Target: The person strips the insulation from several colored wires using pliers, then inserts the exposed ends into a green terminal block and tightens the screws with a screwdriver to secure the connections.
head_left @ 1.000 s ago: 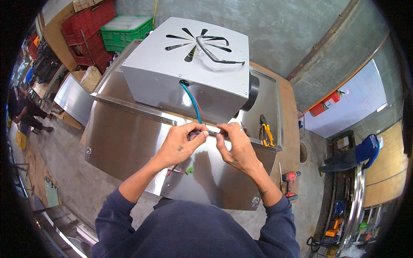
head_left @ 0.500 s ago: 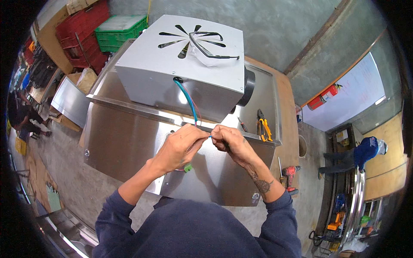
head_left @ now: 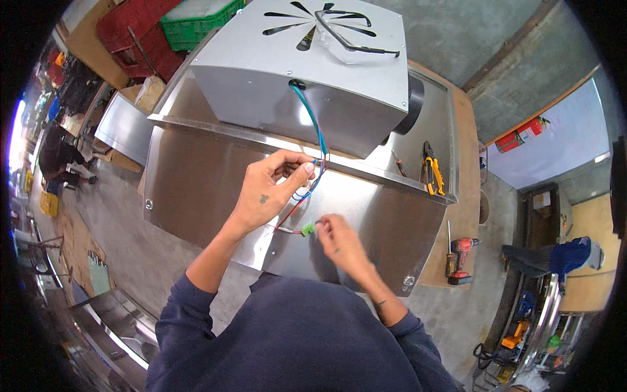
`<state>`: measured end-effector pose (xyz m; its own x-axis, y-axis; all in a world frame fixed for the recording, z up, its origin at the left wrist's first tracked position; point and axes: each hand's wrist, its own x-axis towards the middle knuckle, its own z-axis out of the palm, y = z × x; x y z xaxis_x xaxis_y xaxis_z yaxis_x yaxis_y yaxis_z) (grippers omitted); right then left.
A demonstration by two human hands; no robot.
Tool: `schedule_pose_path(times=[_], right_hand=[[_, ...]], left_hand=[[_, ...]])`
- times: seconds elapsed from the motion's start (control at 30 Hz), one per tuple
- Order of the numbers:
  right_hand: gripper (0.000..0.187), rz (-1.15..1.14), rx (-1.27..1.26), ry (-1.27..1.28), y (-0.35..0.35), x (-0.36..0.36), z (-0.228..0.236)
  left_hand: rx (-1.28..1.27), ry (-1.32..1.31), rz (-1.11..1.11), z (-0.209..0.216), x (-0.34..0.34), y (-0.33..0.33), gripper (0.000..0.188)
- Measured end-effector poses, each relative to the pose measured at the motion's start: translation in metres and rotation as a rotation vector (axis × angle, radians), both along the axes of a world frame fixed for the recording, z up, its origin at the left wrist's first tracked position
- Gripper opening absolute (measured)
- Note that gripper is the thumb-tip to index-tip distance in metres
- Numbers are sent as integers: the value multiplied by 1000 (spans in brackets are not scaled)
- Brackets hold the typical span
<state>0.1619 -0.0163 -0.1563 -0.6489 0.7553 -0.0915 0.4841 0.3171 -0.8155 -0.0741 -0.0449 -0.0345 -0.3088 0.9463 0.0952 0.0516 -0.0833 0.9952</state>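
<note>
My left hand [head_left: 277,186] is closed in a pinch on a thin blue wire [head_left: 316,161], in front of a grey metal box. A teal-sleeved cable [head_left: 308,110] comes out of a hole in the box and splits into red and blue wires. Lower down, a green connector [head_left: 308,229] hangs on red and white wires just above the steel panel [head_left: 202,189]. Beside that connector is my right hand [head_left: 343,243], its fingers curled together and slightly blurred. Something small and dark shows at its fingertips, too small to name.
Black-framed glasses [head_left: 356,39] lie on top of the metal box [head_left: 241,55]. Yellow-handled pliers [head_left: 432,171] and a small screwdriver [head_left: 399,163] rest to the right. A red drill [head_left: 462,251] and another screwdriver [head_left: 450,261] sit near the wooden edge. Another person [head_left: 562,257] stands far right.
My right hand has left my left hand and come down toward the green connector. My left hand stays pinched at the wire. The view has shifted, so the box appears higher and further right.
</note>
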Motion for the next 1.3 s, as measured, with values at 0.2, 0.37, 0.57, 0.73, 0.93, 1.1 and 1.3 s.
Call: schedule_pose_path(times=[0.2,0.37,0.57,0.73,0.93,1.1,1.3], right_hand=[[52,46,261,-105,-40,-31,-50],[46,-6,292,-42,-38,-36,-61],[43,-433,-206,529,-9,-18,-48],[50,-474,-334,828,18,-11,33],[49,-408,-172,903,29,-15,47],[45,-415,-115,898,29,-17,47],[43,-294,-158,772,20,-5,43]], left_hand=[[-18,15,24,-5,2,1,23],[33,134,48,-6,5,-1,23],[42,88,19,-5,3,-5,21],[65,195,35,13,-3,-12,20],[105,-33,83,41,-6,-12,22],[175,-85,129,59,-25,-22,21],[161,505,-55,60,-23,-27,17]])
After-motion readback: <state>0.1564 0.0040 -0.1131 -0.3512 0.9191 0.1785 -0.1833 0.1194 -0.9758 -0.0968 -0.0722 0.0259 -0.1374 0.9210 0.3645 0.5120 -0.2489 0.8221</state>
